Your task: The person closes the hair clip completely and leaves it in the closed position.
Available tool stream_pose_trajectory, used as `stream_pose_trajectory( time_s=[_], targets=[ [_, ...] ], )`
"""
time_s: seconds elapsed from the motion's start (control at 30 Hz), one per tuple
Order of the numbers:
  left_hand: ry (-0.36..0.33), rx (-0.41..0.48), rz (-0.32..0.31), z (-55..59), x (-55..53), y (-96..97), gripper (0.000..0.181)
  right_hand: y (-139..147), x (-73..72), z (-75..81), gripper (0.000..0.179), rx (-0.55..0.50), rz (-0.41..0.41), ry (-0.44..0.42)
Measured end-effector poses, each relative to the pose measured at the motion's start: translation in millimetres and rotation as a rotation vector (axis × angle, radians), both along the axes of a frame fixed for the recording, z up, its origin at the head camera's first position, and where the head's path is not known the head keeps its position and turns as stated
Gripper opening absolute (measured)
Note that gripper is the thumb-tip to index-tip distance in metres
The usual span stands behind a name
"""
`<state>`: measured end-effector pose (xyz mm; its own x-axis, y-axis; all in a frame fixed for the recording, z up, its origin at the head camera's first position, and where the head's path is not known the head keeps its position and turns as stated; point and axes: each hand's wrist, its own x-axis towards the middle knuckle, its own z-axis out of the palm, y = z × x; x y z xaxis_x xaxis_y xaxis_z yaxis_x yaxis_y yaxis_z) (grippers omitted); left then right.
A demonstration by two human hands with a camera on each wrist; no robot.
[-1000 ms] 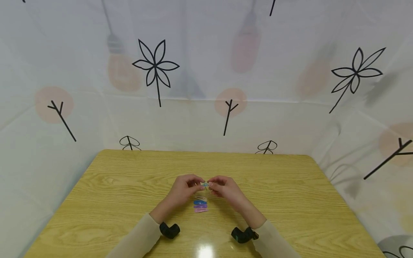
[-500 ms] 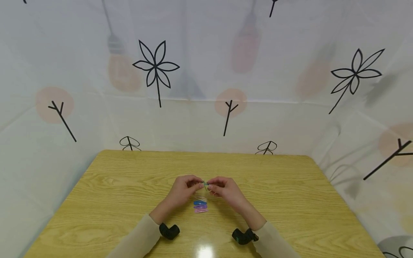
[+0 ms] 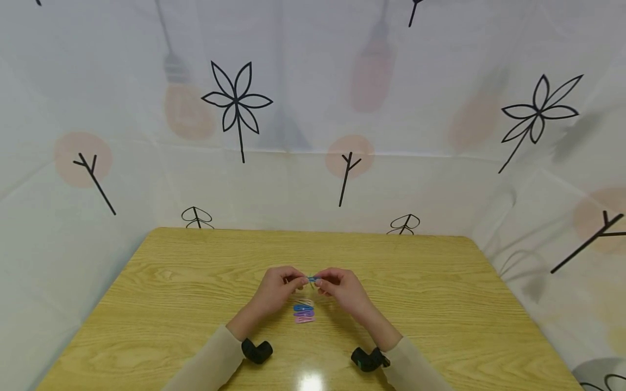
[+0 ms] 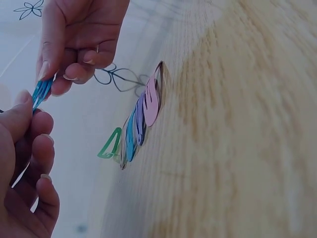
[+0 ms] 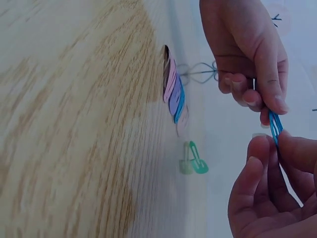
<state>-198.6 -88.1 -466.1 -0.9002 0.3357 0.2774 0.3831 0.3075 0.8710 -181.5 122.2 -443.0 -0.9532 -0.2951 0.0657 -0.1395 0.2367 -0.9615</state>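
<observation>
A blue snap hair clip (image 4: 41, 92) is held above the table between both hands. My left hand (image 3: 276, 290) pinches one end with thumb and fingertips, and my right hand (image 3: 344, 290) pinches the other. The clip's middle (image 5: 275, 126) shows between the fingertips in the right wrist view. Below the hands, hair clips lie side by side in a row: a pink one (image 3: 305, 320), a purple one (image 3: 304, 313), another blue one (image 3: 303, 308) and a pale one (image 3: 306, 302). Beyond this row is a green clip (image 4: 110, 144), mostly hidden in the head view.
The wood-grain table (image 3: 195, 309) has a glossy top that reflects light near its front edge. A white cloth (image 3: 293, 190) with printed flowers and twigs hangs behind it and along both sides. Black wrist mounts (image 3: 256, 350) sit at the sleeve cuffs.
Both hands stay almost in place. The blue clip between the fingertips has shifted slightly and shows more clearly now. The clips in the row have not moved.
</observation>
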Motion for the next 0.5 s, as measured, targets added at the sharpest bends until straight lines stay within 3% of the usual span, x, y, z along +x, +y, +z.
stream_pose_trajectory(
  time_s=[0.23, 0.5],
  targets=[
    [0.032, -0.008, -0.029, 1.6, 0.1, -1.0, 0.019, -0.6, 0.4, -2.7, 0.017, 0.037, -0.023, 0.016],
    [0.006, -0.025, -0.038, 1.5, -0.3, -1.7, 0.020, -0.4, 0.3, -1.8, 0.016, 0.072, -0.022, 0.031]
  ],
)
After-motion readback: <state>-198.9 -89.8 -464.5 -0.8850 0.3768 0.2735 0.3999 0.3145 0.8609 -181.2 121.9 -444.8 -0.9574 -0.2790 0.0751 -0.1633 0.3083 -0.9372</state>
